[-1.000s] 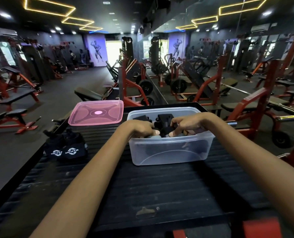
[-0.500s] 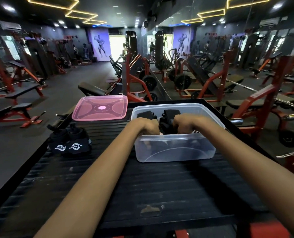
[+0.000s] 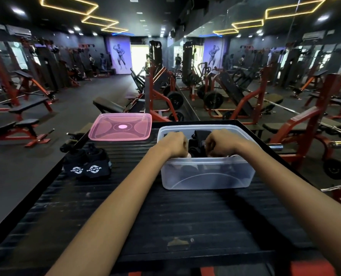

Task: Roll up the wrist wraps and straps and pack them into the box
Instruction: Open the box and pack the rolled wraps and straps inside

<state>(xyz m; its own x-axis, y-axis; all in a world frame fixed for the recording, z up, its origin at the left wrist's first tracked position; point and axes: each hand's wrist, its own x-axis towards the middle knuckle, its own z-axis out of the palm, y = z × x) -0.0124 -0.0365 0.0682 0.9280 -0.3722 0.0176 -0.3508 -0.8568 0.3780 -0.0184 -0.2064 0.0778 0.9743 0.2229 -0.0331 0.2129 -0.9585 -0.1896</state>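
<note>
Now both hands sit lower in the box [image 3: 205,176]; the left hand [image 3: 172,143] and right hand [image 3: 218,143] curl round the black strap [image 3: 200,136]; two rolled wraps [image 3: 87,165] wait on the surface [image 3: 185,216].

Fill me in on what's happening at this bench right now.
A person has both hands in a clear plastic box on a black ribbed platform. The left hand and right hand are curled down over black straps inside it, apparently tucking them in. The pink lid lies off the box to its left, and two rolled black wraps wait outside, unpacked.
</note>
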